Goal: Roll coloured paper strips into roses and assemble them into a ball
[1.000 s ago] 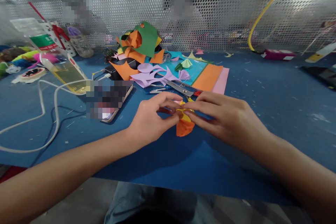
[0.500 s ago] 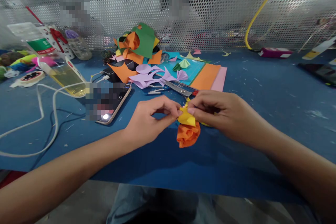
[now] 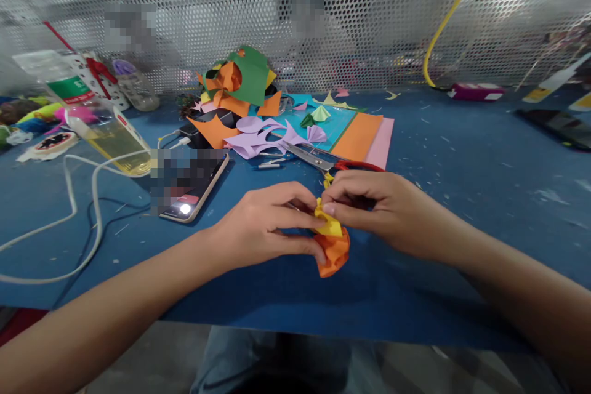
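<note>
Over blue tabletop point(image 3: 462, 166) before mesh point(image 3: 221, 24), left hand point(image 3: 265, 225) and right hand point(image 3: 388, 209) narrow on yellow-orange paper point(image 3: 333, 249)

Looks like crinkled, matt paper on the orange piece point(image 3: 338, 253), smoother on the yellow piece point(image 3: 331, 227). Shows as shiny perforated metal on the back panel point(image 3: 212, 18), smooth metal on the scissor blades point(image 3: 313, 157), clear plastic on the bottle point(image 3: 102, 135), scuffed matt on the tabletop point(image 3: 457, 178).

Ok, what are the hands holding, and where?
Small yellow paper piece, crumpled orange paper piece below it. Right hand pinches the yellow near its top; left hand has fingers at its left edge, thumb on the orange's left side.
</note>
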A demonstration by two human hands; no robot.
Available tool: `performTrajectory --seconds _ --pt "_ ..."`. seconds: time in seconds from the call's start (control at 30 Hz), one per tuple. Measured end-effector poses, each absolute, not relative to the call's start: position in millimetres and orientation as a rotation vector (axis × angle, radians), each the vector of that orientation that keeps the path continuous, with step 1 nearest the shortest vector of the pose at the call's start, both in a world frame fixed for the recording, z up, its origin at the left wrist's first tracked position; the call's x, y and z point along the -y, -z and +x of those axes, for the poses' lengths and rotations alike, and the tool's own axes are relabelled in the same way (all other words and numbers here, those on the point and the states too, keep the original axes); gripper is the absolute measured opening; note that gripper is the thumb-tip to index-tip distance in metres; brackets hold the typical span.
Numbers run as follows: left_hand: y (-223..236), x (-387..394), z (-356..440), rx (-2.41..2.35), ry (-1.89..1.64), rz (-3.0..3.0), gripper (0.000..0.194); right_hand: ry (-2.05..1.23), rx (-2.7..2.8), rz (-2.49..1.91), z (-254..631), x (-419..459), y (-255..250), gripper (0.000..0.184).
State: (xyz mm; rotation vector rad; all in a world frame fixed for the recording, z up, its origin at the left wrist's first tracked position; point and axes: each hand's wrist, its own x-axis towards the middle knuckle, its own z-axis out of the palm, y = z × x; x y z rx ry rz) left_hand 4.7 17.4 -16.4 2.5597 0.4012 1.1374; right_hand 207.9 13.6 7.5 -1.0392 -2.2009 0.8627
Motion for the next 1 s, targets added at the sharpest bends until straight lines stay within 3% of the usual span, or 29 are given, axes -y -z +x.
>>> performTrajectory --seconds 0.27,0.67,1.0 --pt "17 -12 8 -0.506 -1.264 2.725 0.001 -0.860 2.155 -1.091 206 -8 -5 0.015" --pt "17 -12 10 -0.719 -1.361 2.781 0.007 -0.571 2.156 -1.160 208 -5 -3 0.016" --pt "19 -7 9 -0.709 -1.273 2.858 0.007 -0.545 2.237 -1.154 204 -1 -2 0.012"
